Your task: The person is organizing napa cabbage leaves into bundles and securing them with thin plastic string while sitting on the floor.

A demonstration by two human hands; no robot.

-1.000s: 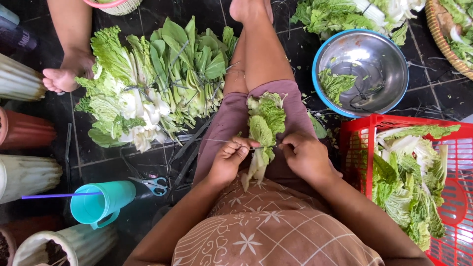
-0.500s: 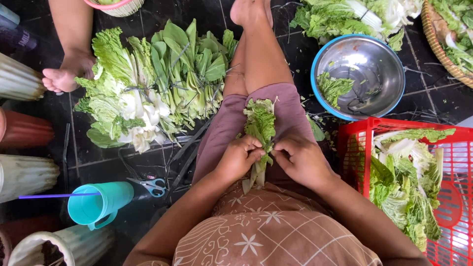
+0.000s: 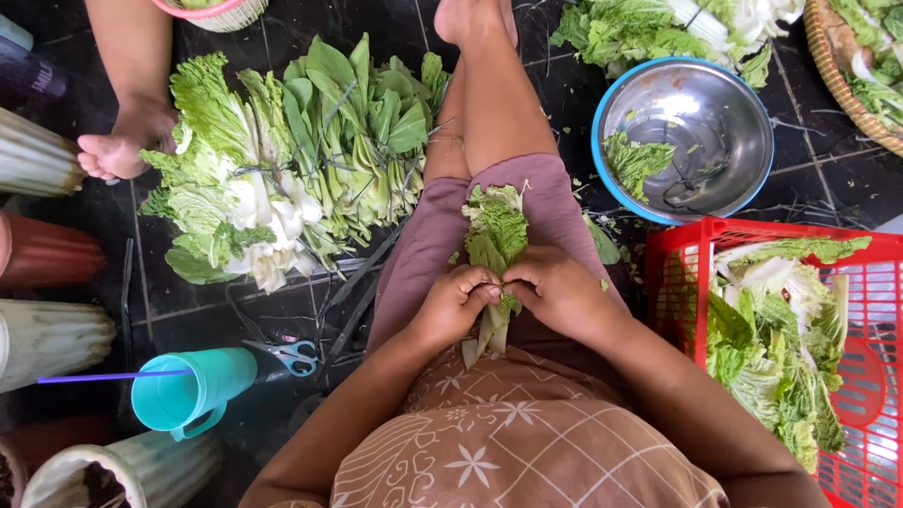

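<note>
Change: since the frame a second back, the leafy bundle (image 3: pixel 496 246) lies flatter along the thigh, its tips lower, and both hands have closed in over its stalk end.
Left hand (image 3: pixel 455 304): fingers curled tight around the pale stalks, thumb side pressed to the bundle's left edge.
Right hand (image 3: pixel 557 290): fingers bent and pinching the same stalks from the right; the two hands meet, touching, over the bundle.
Leafy bundle: on the person's lap, resting on the mauve shorts (image 3: pixel 428 254), leaf tips pointing toward the knee, white stalk ends poking out below the hands.
Left of the leg: a large heap of tied greens (image 3: pixel 292 160) on the dark tiled floor; another person's bare foot (image 3: pixel 118 150) touches its far edge.
Near the heap: scissors (image 3: pixel 287 355) with blue handles, just beside a teal cup (image 3: pixel 193 393) holding a purple straw (image 3: pixel 103 377).
Right of the leg: a steel bowl (image 3: pixel 715 122) with a blue rim, a few leaf scraps inside.
Lower right: a red basket (image 3: pixel 682 259) filled with loose cabbage leaves.
</note>
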